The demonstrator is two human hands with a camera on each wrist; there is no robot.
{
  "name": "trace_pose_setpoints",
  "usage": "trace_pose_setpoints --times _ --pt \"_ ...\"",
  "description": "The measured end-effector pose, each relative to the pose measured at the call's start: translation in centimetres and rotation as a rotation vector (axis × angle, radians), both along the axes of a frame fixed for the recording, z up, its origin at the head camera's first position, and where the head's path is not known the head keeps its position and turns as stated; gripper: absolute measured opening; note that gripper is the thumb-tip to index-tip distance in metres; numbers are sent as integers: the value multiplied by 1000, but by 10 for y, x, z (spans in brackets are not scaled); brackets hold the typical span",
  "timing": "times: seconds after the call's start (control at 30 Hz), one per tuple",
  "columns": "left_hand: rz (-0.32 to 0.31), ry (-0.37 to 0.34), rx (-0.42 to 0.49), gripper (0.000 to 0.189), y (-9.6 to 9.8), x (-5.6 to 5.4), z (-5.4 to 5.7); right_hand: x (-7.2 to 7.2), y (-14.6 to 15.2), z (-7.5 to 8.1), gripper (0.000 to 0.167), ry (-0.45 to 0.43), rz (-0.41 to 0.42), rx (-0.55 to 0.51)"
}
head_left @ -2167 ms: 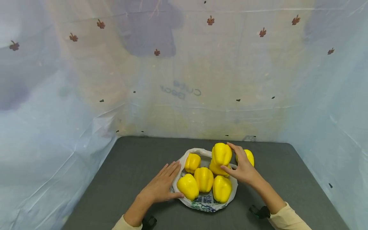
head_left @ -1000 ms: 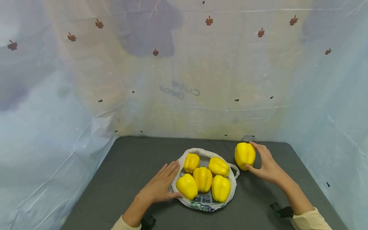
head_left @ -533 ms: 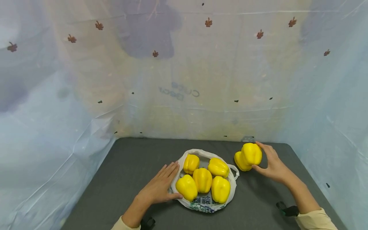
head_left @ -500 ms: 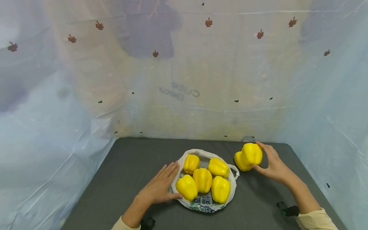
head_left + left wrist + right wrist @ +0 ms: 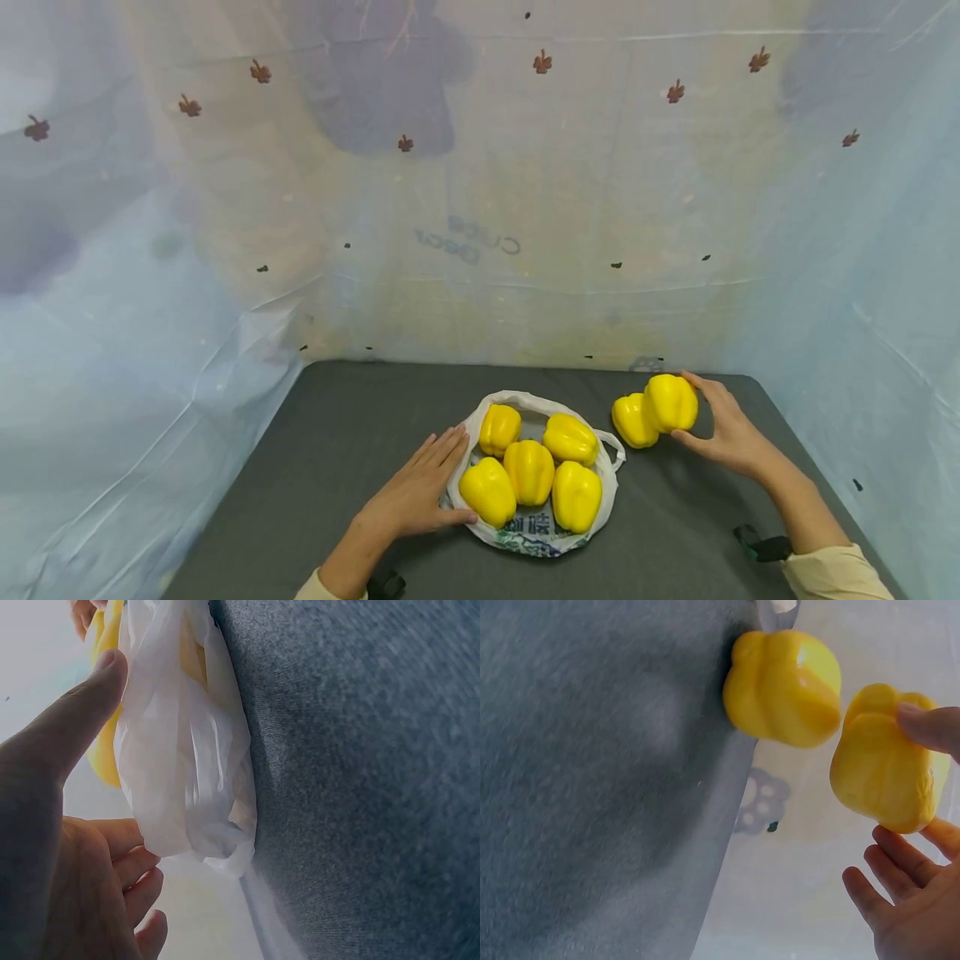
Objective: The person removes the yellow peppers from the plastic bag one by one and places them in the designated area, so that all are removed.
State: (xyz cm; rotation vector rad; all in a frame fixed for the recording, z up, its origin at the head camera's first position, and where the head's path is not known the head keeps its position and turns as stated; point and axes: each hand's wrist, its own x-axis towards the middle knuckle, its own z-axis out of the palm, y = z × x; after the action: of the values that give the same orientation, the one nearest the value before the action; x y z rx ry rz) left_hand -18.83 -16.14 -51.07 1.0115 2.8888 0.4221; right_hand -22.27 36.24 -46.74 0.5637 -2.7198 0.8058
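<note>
My right hand pinches a yellow bell pepper between thumb and fingers, raised above the table at the right. Just left of it, another yellow bell pepper rests on the table; in the right wrist view a gap shows between the two. A white plastic bag with its rim turned open holds several yellow bell peppers. My left hand lies against the bag's left side, fingers extended. In the left wrist view the thumb and fingertips touch the white plastic.
Beneath everything is a dark grey table with rounded far corners. A pale printed plastic sheet hangs behind it and on both sides. One bag handle loop sticks out to the right, near the loose pepper.
My right hand has lifted a pepper out of the bag and carried it rightward, past the pepper lying on the table. The left hand has stayed at the bag's side.
</note>
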Motion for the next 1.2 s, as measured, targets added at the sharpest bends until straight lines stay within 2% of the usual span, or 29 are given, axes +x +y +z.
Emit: trace_pose_setpoints --times 0.23,0.57,0.93,1.2 --pt "-16 44 31 117 -2 0 -6 -2 12 -6 102 7 -21 21" --pt "-9 3 4 118 0 1 0 -5 22 -14 100 -27 -35 21" --pt "0 -16 -9 117 1 -1 0 -10 27 -28 98 -140 -58 38" --pt "-1 -12 -6 117 2 -1 -2 -13 30 -37 98 -148 -62 43"
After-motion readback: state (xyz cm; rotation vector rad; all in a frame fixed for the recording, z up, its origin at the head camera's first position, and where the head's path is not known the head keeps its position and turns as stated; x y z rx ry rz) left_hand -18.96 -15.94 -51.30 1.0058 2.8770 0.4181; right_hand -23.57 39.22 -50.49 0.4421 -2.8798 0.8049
